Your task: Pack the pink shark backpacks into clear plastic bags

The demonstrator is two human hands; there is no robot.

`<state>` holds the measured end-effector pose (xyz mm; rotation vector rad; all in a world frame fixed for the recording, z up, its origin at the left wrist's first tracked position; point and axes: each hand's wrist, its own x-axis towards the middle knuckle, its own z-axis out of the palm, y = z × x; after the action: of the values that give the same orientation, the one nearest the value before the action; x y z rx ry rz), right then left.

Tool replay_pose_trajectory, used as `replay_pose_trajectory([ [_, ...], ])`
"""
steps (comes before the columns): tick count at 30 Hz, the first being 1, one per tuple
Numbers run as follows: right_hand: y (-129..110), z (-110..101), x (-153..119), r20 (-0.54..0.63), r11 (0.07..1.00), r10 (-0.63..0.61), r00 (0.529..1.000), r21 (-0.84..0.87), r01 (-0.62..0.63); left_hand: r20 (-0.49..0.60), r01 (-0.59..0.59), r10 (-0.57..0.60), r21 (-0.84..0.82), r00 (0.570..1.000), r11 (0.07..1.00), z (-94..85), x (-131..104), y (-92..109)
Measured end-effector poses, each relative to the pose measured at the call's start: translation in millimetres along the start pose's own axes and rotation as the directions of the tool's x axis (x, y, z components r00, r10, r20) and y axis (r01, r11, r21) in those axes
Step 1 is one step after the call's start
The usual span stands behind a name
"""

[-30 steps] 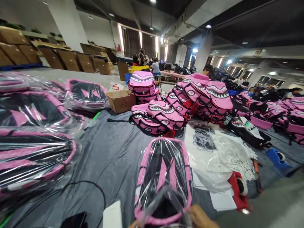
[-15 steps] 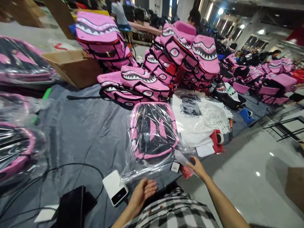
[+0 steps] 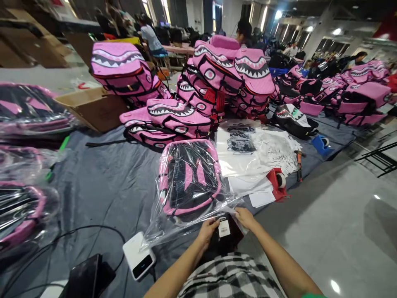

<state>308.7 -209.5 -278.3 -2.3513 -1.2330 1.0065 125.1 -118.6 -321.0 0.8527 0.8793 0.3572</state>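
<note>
A pink and black backpack (image 3: 170, 188) lies inside a clear plastic bag (image 3: 155, 229) on the cloth-covered table, in front of me. My left hand (image 3: 207, 232) is closed at the left edge of a white barcode tag (image 3: 223, 227), its fingertips pinching there. Below the tag is a dark item (image 3: 221, 244) whose kind I cannot make out. My right hand (image 3: 245, 218) is closed on a translucent plastic piece (image 3: 230, 210) just right of the tag. Both hands are at the table's near edge, beside the bag's open-looking end.
Pink shark-mouth backpacks (image 3: 178, 114) are piled at the back. Bagged backpacks (image 3: 27, 207) lie at left by a cardboard box (image 3: 93, 109). A white printer-like device (image 3: 138, 254), cables, white sheets (image 3: 260, 198) and a red tape dispenser (image 3: 276, 186) surround the bag.
My left hand has moved right and up from an open pose and closed at the tag. My right hand has shifted slightly left, still holding the translucent piece. The camera view has shifted.
</note>
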Motion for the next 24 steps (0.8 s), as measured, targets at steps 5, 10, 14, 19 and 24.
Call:
replay_pose_trajectory([
  [5, 16.1, 7.0, 4.5, 0.248, 0.939, -0.157, 0.956, 0.339, 0.066, -0.062, -0.001, -0.002, -0.051, 0.998, 0.999, 5.4, -7.7, -0.1],
  [10, 30.3, 17.1, -6.4, 0.285, 0.864, -0.170, 0.943, 0.503, 0.004, -0.171, -0.034, 0.034, 0.006, 0.985, 0.999, 22.7, 2.2, -15.3],
  [14, 39.3, 23.0, -8.4, 0.239, 0.876, -0.121, 0.964, 0.482, -0.010, -0.212, -0.074, 0.123, 0.226, 0.970, 0.971, 24.7, 9.8, -31.3],
  [19, 36.3, 39.2, -6.9, 0.123, 0.962, 0.011, 0.992, 0.269, -0.044, 0.004, -0.131, 0.161, 0.600, 0.987, 0.789, 20.6, 3.6, -39.5],
  [24, 33.0, 43.9, -23.0, -0.068, 0.999, 0.047, 0.997, -0.008, -0.048, 0.299, -0.362, 0.218, 0.855, 0.929, 0.370, 2.3, -10.7, -5.0],
])
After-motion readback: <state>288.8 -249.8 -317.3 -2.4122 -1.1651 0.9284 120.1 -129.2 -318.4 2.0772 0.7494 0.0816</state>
